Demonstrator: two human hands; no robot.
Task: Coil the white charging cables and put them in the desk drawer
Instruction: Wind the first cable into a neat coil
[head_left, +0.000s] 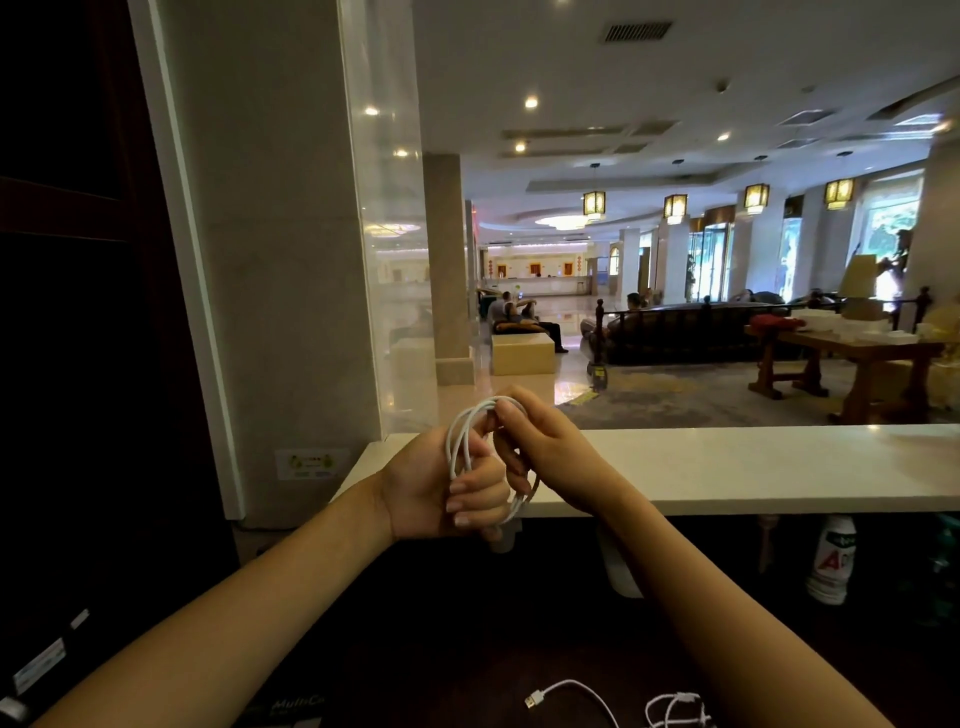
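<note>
My left grip (441, 483) clamps the loops of one white cable (460, 441) up in mid-air so they cannot spring open, my right grip (540, 441) pinching the top loop to guide it, while more cables (533, 699) lie on the near tabletop (467, 649).

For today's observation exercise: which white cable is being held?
The looped cable, gripped by the left hand and right hand; the plug-ended cable and bundled cable lie untouched below.

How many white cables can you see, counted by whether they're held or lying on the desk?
Held coiled cable: 1
Loose cable on desk: 1
Bundled cable on desk: 1
Total: 3, if the desk two are separate.
</note>
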